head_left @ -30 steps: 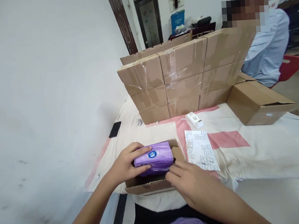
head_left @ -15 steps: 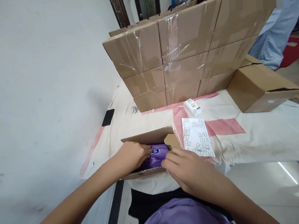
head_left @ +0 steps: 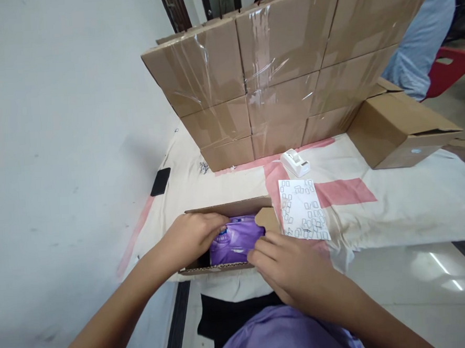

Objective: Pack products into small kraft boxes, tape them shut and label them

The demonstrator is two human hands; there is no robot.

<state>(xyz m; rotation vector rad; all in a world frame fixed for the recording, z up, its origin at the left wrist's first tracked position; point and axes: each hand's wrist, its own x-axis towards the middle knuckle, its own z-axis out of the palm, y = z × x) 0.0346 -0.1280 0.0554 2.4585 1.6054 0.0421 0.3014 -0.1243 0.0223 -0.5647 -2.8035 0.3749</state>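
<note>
A purple soft pack (head_left: 236, 240) with a blue round logo lies inside a small open cardboard box (head_left: 234, 209) at the table's near edge. My left hand (head_left: 189, 238) curls over the pack's left end, fingers pressed on it inside the box. My right hand (head_left: 287, 265) rests at the box's right side, fingertips touching the pack's right end beside a raised side flap (head_left: 267, 219).
A white sheet of small printed labels (head_left: 302, 209) lies right of the box, a white tape dispenser (head_left: 295, 162) beyond it. A wall of taped cartons (head_left: 273, 71) stands behind, another carton (head_left: 401, 127) at right, a black phone (head_left: 160, 181) at left. A seated person's blue sleeve (head_left: 424, 36) shows far right.
The purple pack went from above the box down into it, both hands following. The view tilted down and closer.
</note>
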